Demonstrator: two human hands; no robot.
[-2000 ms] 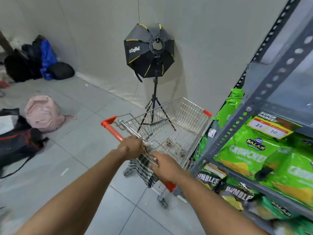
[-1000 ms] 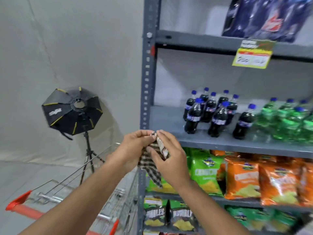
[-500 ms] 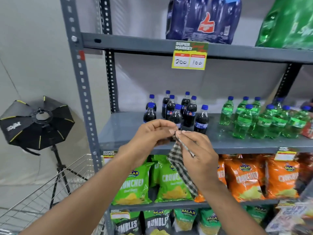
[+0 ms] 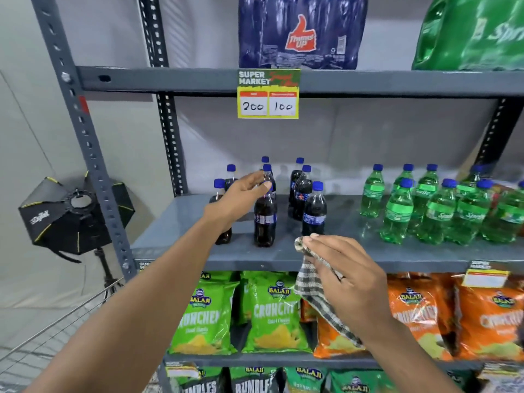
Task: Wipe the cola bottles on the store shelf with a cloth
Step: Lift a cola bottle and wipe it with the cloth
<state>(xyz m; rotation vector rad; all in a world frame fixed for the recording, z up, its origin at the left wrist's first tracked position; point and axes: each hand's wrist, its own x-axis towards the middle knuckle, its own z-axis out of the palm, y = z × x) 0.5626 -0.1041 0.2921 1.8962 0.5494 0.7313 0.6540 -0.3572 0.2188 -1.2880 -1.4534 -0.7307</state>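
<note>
Several dark cola bottles (image 4: 314, 214) with blue caps stand in a group on the left half of the grey middle shelf (image 4: 283, 255). My left hand (image 4: 241, 198) reaches over the shelf, and its thumb and fingers close around the cap and neck of the front cola bottle (image 4: 265, 222), which stands upright. Part of another bottle is hidden behind my left wrist. My right hand (image 4: 346, 268) hovers in front of the shelf edge and holds a black-and-white checked cloth (image 4: 310, 287), which hangs down from the fingers.
Green soda bottles (image 4: 397, 214) stand to the right on the same shelf. Shrink-wrapped bottle packs (image 4: 300, 32) fill the shelf above, and a price tag (image 4: 268, 95) hangs from its edge. Chip bags (image 4: 272, 310) sit below. A softbox light (image 4: 73, 211) and wire cart (image 4: 56, 321) are on the left.
I turned from the cart to the shelf. My left hand let go of the cloth and reached up to the front cola bottle. The cloth stays in my right hand.
</note>
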